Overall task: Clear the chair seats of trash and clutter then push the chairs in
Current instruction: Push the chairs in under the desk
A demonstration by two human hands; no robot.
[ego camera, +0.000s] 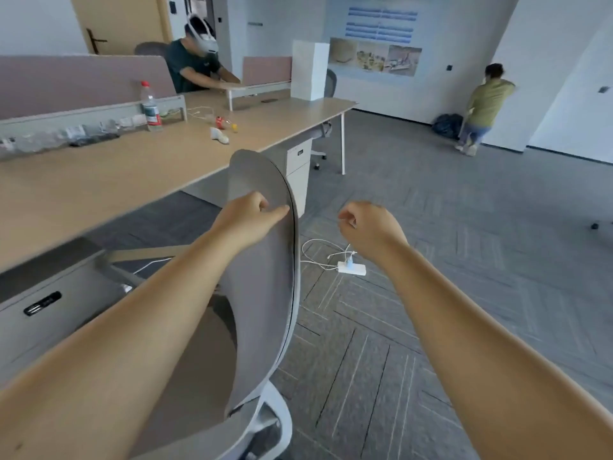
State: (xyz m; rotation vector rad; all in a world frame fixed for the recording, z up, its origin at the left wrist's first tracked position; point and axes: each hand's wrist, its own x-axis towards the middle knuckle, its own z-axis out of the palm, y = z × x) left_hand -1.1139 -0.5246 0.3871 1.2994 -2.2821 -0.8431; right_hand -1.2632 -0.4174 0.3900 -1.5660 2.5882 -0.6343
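A long wooden desk (99, 180) lines the office. The grey chair backrest (262, 260) stands just under the left hand (247, 215), whose curled fingers grip its edge; right hand (368, 227) hangs clenched, holding nothing.

Chair (262, 260) right of desk (99, 184)

chair (265, 277) seat mostly hidden behind its backrest and arm.

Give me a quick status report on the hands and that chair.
Left hand gripping the chair backrest edge. Right hand curled, holding nothing, clear of the chair. Power strip and cable on the floor beside it.
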